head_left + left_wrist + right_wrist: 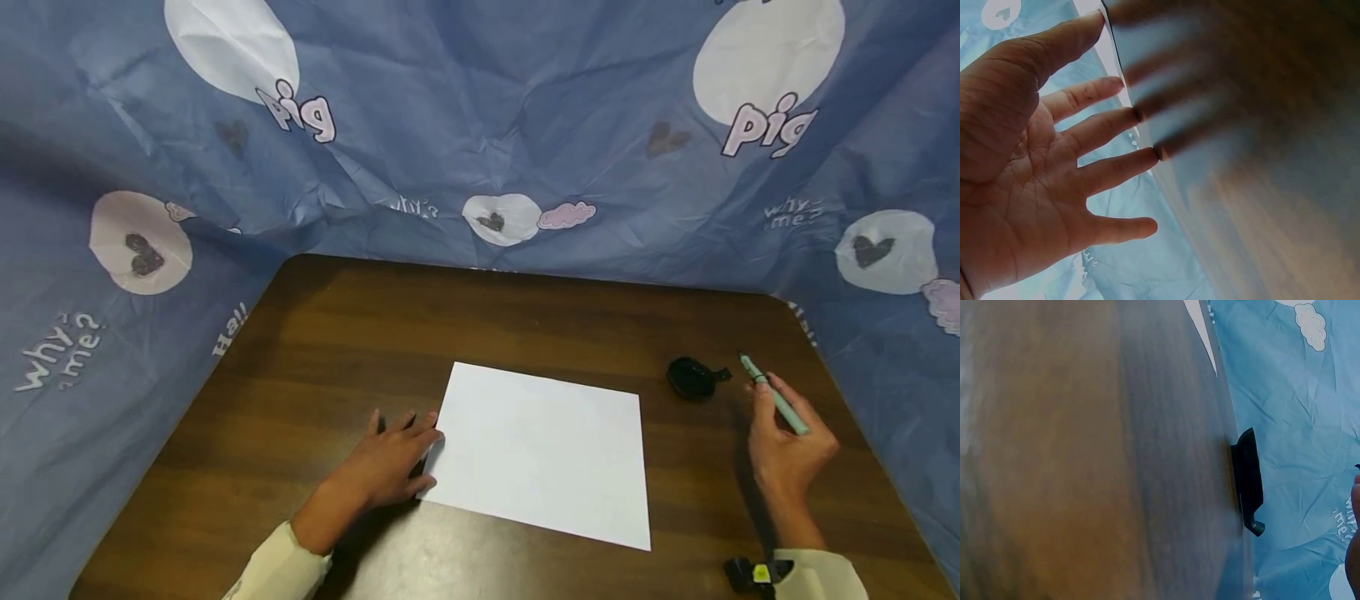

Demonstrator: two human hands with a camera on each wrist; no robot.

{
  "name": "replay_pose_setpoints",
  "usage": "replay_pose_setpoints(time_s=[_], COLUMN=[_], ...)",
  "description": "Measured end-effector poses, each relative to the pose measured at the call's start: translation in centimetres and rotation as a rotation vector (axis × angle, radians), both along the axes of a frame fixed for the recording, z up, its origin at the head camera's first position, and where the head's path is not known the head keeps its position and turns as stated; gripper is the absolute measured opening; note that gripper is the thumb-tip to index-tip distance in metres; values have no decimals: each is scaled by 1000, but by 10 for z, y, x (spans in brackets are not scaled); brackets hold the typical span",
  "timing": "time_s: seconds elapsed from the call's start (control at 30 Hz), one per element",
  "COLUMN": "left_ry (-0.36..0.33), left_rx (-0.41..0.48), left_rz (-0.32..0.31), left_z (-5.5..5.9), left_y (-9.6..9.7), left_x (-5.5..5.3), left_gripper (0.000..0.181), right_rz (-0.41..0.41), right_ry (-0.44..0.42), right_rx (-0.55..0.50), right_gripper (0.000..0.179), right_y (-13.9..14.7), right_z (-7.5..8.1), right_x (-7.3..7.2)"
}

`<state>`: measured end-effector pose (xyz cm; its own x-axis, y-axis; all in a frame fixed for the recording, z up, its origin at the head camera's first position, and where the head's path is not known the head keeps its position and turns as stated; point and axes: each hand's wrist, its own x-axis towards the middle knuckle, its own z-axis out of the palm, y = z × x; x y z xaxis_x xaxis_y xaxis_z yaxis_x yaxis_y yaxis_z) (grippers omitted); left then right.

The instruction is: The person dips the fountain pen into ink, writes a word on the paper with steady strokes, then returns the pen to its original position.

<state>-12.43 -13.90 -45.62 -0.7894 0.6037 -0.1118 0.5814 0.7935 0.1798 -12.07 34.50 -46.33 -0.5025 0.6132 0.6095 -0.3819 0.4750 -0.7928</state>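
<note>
A blank white sheet of paper [540,454] lies on the brown wooden table. My left hand [390,462] rests at its left edge, fingers spread, with the thumb and a fingertip on the paper. In the left wrist view, the left hand [1054,169] has straight fingers whose tips meet the tabletop. Over the table's right side, my right hand [791,446] holds a light green pen [783,404], its dark tip pointing up and left. Only a sliver of the right hand [1353,550] shows in the right wrist view.
A round black object with a short tab [692,379] lies between the paper and my right hand; its kind is unclear. The wooden table [360,333] has rounded back corners. A blue printed cloth [480,125] hangs behind and along both sides.
</note>
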Motion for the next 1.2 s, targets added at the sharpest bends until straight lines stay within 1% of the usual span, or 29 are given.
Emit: replay_pose_setpoints(time_s=[0.03,0.07,0.17,0.23,0.3,0.37,0.47,0.6,0.67,0.77,0.83,0.9,0.97,1.0,1.07,1.13,1.2], left_ry=[-2,-4,-8,-3,-9,-24,-61,-94,-89,-69,-52,-38,-24,-21,-21,-34,-51], left_rx=[3,8,24,36,42,45,57,82,93,107,115,121,119,120,122,127,136], left_rz=[0,1,8,14,25,40,69,102,104,91,75,65,51,44,28,10,-1], left_z=[-1,-2,-4,-5,-6,-6,-8,-10,-10,-9,-7,-5,-2,-1,0,1,1], left_y=[0,-1,-4,-6,-8,-9,-9,-9,-8,-6,-4,-2,0,0,2,3,5], left_x=[1,3,9,13,17,21,24,26,24,19,14,10,6,4,1,-1,-2], left_gripper=[57,57,56,55,55,55,54,54,55,55,55,55,54,53,53,52,52], right_rz=[-10,-15,-45,-55,-61,-46,-28,-11,-8,-6,-37,-45,-60,-62,-38,-30,-5], right_ry=[-23,-34,-61,-76,-114,-137,-173,-189,-186,-173,-197,-242,-294,-329,-398,-475,-539], right_rx=[25,28,115,145,167,177,151,140,147,150,166,183,196,199,187,195,205], right_gripper=[21,20,19,19,18,17,15,15,15,14,13,13,15,16,17,18,19], right_y=[1,0,-3,-6,-9,-12,-19,-29,-29,-21,-15,-10,-6,-5,-2,1,4], right_z=[-2,-4,-7,-9,-11,-11,-4,10,12,10,8,6,4,2,-3,-10,-14], right_x=[-1,-1,-3,-6,-9,-11,-14,-18,-22,-29,-35,-39,-39,-37,-31,-25,-22])
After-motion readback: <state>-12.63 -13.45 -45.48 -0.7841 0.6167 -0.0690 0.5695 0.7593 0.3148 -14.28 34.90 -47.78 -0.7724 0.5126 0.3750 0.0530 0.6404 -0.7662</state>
